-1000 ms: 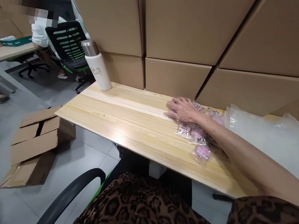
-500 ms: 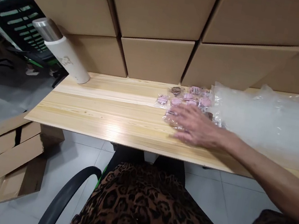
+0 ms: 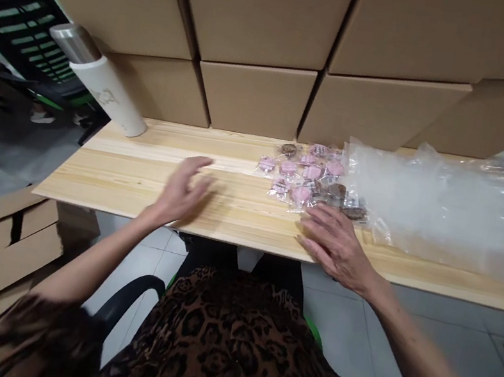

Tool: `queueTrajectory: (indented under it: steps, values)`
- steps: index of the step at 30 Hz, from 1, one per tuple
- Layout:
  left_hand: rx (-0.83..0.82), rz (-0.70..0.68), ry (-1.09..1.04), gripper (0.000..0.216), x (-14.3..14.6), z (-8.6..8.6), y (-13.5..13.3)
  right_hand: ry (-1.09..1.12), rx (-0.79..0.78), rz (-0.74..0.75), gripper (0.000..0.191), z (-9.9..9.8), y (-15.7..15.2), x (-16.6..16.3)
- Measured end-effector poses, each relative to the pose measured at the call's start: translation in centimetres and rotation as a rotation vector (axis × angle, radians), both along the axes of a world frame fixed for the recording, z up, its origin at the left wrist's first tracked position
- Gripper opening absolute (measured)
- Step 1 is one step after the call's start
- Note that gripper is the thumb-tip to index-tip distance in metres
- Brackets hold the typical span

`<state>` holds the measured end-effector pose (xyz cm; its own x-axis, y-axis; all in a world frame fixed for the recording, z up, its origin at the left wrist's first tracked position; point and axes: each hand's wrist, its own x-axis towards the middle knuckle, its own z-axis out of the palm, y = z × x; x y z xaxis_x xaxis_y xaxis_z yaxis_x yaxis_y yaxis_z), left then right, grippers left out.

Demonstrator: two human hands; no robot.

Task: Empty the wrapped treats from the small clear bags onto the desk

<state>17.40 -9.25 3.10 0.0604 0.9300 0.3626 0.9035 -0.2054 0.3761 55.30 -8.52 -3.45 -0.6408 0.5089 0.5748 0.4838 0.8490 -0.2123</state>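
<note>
Hands both over the wooden bench (image 3: 146, 179), neither holding anything. Right hand (image 3: 337, 246) lies palm down near the bench's front edge, fingers (image 3: 320, 217) spread and pointing toward the back edge, tips just short of a cluster of small clear packets (image 3: 307, 175). Left hand (image 3: 180, 192) hovers or rests lightly near the front edge, well apart from the right; fingers loosely spread and slightly curled, blurred, so contact with the wood cannot be told.

Packets lie scattered about midway along the bench, from the middle of its depth to the back edge. Most hold pink pieces; a few toward the right hold brown ones. Nearest brown packet sits just beside the right fingertips; whether it touches them is unclear.

Large sheet of crumpled clear plastic bags (image 3: 448, 210) covers the right part of the bench, its left edge touching the packet cluster.

White flask with a metal cap (image 3: 99, 83) stands at the back left corner, appearing tilted in this view, against stacked cardboard boxes (image 3: 266, 54) that run along the whole back edge.

Off the bench's left end: flattened cardboard (image 3: 3, 242) on the floor, and a black mesh chair (image 3: 20, 37) farther back. Leopard-print clothing fills the lower view.
</note>
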Motion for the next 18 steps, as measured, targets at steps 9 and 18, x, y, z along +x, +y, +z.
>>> queueTrajectory:
  steps: [9, 18]
  values:
    - [-0.303, -0.338, 0.350, 0.056, 8.2, -2.6, 10.7, 0.170, 0.054, -0.087, 0.043, -1.0, -0.6, 0.5]
    - [-0.157, -0.194, -0.292, 0.034, 4.5, -3.6, 8.8, -0.147, 0.067, -0.117, 0.044, 2.2, 3.3, -6.0]
